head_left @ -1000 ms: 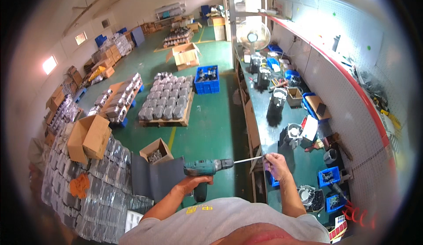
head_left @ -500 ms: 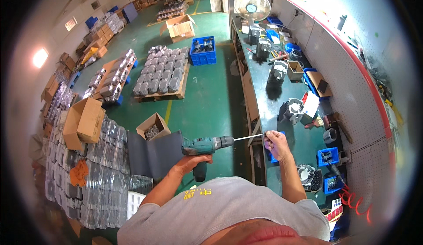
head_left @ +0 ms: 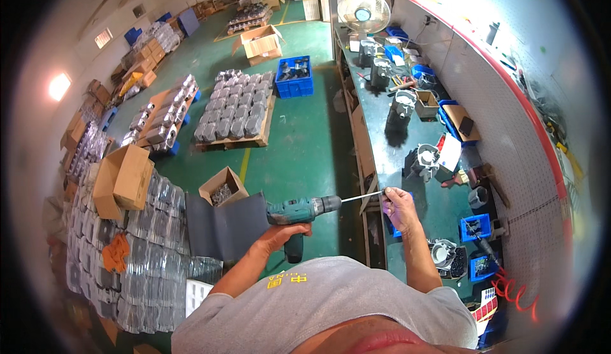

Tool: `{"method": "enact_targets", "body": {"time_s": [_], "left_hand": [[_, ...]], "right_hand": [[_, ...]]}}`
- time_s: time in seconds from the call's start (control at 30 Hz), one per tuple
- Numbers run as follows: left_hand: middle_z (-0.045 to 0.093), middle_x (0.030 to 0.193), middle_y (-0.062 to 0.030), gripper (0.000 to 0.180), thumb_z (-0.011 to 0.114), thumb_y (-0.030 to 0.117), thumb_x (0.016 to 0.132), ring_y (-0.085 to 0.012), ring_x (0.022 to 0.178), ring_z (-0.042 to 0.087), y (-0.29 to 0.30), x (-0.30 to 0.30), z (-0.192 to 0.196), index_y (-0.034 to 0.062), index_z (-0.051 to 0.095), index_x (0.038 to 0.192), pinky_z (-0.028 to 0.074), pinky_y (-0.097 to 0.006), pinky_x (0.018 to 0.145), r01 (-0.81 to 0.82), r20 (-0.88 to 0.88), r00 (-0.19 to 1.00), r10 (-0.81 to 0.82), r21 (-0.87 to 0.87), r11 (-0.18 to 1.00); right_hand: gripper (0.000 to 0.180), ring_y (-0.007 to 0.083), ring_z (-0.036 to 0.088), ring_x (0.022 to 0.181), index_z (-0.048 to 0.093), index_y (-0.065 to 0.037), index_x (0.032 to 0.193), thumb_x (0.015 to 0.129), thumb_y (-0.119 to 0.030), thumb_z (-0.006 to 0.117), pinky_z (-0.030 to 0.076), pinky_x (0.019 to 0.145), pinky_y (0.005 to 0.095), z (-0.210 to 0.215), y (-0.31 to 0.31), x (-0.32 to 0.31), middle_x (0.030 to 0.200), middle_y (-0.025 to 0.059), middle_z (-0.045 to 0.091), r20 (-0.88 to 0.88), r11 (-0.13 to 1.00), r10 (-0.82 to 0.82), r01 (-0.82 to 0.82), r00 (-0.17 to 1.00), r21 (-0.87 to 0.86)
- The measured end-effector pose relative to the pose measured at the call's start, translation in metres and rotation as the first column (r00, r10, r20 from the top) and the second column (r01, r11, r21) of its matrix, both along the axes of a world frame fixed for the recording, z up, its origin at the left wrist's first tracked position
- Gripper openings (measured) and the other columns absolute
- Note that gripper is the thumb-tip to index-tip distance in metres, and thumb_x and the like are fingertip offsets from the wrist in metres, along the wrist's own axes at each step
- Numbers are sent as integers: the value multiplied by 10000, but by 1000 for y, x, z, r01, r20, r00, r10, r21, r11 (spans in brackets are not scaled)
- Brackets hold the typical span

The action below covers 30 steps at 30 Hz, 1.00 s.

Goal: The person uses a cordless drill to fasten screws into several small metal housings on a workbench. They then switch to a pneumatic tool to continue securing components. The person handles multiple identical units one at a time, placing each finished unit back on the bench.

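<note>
Left hand (head_left: 286, 232) grips drill (head_left: 294, 210); right hand (head_left: 400, 208) pinches bit (head_left: 360, 197) at tip. Apparent step: readying the bit; next move calls for steady alignment.

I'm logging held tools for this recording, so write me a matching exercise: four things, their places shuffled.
1. drill
2. bit
3. fan
4. orange cloth

A. at the far end of the bench
B. on the wrapped stack
C. gripped in the left hand
D. tip at the right hand

Pairs: 1-C, 2-D, 3-A, 4-B
</note>
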<state>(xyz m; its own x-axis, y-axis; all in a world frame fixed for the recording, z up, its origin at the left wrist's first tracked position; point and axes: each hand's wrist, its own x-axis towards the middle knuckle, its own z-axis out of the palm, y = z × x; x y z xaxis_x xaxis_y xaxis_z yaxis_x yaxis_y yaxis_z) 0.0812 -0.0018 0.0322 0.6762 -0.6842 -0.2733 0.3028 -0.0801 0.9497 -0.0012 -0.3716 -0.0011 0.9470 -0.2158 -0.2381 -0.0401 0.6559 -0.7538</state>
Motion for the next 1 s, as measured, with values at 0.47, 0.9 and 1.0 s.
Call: {"method": "enact_targets", "body": {"time_s": [0.47,0.9,1.0], "left_hand": [[689,981,-66,248,754,183,870,-211,966,692,-12,1,5,43,678,1061,525,-377,949,-9,-8,1000,9,-41,999],[686,902,-91,204,721,186,850,-227,926,668,-22,5,-19,36,694,986,513,-389,933,-84,-28,996,83,-27,996],[685,911,-98,200,707,156,861,-241,930,669,-23,3,-24,20,690,1006,517,-391,927,-85,-53,995,82,-65,994]], "right_hand": [[130,83,546,632,682,-35,1003,982,-160,709,436,538,213,9,-1,9,829,31,663,5,998,-62,62,998,19],[132,66,523,632,643,-37,993,1010,-168,654,405,548,225,22,-6,9,835,11,629,16,994,-65,66,998,-89],[149,61,528,660,650,-16,1015,1006,-163,669,409,552,208,33,-3,9,858,19,643,15,996,-63,64,998,-62]]}}
